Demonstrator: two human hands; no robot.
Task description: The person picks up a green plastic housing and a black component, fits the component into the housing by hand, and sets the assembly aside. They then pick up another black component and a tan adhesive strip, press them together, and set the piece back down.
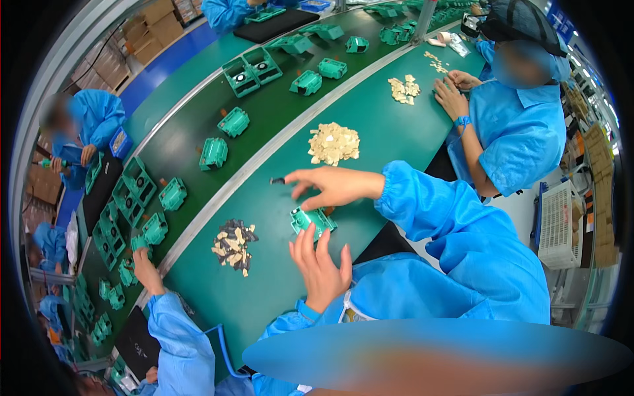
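Note:
A green plastic housing (pixel 316 222) sits on the green worktable in front of me. My left hand (pixel 320 267) is open at its near side, fingers apart, with the fingertips close to or touching its edge. Over the housing's far side reaches my right hand (pixel 333 187), its fingers spread and slightly blurred. A small black piece (pixel 277 180) is just beyond its fingertips; I cannot tell whether they touch. A heap of cream-coloured small pieces (pixel 335 143) lies farther off, and a mixed heap of black and cream pieces (pixel 233 245) lies to the left.
Beyond a metal rail (pixel 218 201), a dark green conveyor carries several green housings (pixel 213 153) and square green trays (pixel 253 71). A co-worker (pixel 508 112) sits at the right by small cream piles (pixel 403 89). Another person's hand (pixel 148 272) reaches onto the belt at the left.

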